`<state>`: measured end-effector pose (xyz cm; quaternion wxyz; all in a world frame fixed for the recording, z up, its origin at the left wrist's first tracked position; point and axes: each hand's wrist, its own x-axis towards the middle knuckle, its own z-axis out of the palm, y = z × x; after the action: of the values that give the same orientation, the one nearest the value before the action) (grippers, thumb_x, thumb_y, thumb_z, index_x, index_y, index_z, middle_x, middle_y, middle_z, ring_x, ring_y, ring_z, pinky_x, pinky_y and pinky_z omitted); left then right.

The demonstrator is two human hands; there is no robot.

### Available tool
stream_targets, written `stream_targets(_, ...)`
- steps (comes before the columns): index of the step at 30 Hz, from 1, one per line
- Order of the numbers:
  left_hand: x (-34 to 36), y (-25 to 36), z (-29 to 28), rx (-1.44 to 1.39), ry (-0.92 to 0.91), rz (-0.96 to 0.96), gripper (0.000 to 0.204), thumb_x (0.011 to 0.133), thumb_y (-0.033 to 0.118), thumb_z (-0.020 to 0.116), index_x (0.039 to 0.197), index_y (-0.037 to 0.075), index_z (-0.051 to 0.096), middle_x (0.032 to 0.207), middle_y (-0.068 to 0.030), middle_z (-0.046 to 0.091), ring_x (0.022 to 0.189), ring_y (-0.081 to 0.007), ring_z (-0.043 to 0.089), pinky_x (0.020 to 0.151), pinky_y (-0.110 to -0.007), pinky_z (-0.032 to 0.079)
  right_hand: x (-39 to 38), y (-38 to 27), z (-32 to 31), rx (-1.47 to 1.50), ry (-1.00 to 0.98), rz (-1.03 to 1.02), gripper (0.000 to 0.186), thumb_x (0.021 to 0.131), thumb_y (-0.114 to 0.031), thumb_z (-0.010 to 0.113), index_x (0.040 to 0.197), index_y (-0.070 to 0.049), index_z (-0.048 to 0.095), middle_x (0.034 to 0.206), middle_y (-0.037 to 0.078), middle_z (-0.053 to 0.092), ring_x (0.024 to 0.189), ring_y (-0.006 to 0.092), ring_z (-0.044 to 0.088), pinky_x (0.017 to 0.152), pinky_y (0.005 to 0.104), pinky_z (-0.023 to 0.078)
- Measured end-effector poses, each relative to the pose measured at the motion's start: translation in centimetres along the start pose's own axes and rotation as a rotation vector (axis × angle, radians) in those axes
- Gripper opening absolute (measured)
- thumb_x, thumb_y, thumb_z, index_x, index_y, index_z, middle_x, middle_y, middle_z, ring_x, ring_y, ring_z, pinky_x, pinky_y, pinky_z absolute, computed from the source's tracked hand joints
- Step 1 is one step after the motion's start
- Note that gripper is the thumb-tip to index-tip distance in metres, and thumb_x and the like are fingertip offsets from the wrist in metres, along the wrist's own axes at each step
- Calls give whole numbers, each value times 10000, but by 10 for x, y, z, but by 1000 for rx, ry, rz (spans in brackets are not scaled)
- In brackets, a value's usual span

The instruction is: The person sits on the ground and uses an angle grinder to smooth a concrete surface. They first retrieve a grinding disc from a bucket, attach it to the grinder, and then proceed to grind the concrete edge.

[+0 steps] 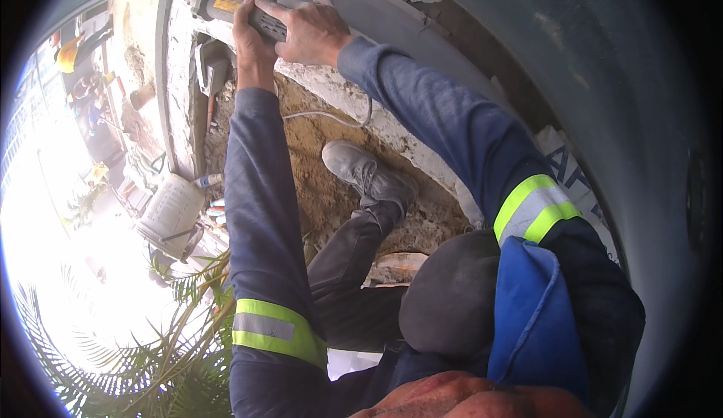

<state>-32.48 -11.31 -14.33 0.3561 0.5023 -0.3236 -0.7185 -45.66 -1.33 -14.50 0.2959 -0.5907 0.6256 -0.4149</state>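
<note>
At the top of the view, both my hands are wrapped round the body of a grey angle grinder (224, 2) with a yellow label. My left hand (254, 40) closes on the near side of its body, thumb up. From the right, my right hand (315, 32) grips its rear end, fingers reaching across to the left hand. The grinder's head points left, against the whitish edge of a wall (179, 11). Its disc is mostly hidden. A pale cord (331, 119) loops below my right wrist.
Beside the wall edge hangs a grey tool (212, 71) with an orange handle. A white bucket (172, 209) stands at left, above palm fronds (177, 335). My grey shoe (361, 168) rests on rough earth. People (69, 53) are in the bright background. A grey surface (602, 117) curves along the right.
</note>
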Motion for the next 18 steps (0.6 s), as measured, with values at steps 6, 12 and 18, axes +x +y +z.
stream_targets(6, -10, -2, 9, 15, 86, 39, 330, 964, 295, 621, 1146, 20, 611, 1041, -119, 685, 946, -255, 683, 876, -399, 571, -2, 0, 1, 45, 14, -18, 793, 718, -274, 727, 1472, -118, 536, 788, 179, 745, 750, 350, 742, 840, 454, 545)
stream_targets(12, -30, 2, 31, 66, 107, 48, 332, 965, 274, 651, 1170, 15, 614, 1043, -114, 704, 923, -244, 707, 855, -383, 592, 3, -7, -15, 2, -133, 77, 687, 741, -280, 718, 1254, 146, 553, 878, 257, 735, 831, 359, 754, 848, 498, 542)
stream_targets(18, -20, 6, 29, 84, 137, -16, 345, 962, 280, 662, 1183, 20, 612, 1023, -103, 710, 897, -235, 710, 836, -365, 593, 10, -19, -25, 3, -140, 136, 602, 708, -241, 720, 1158, 138, 591, 911, 260, 741, 871, 378, 758, 819, 471, 602)
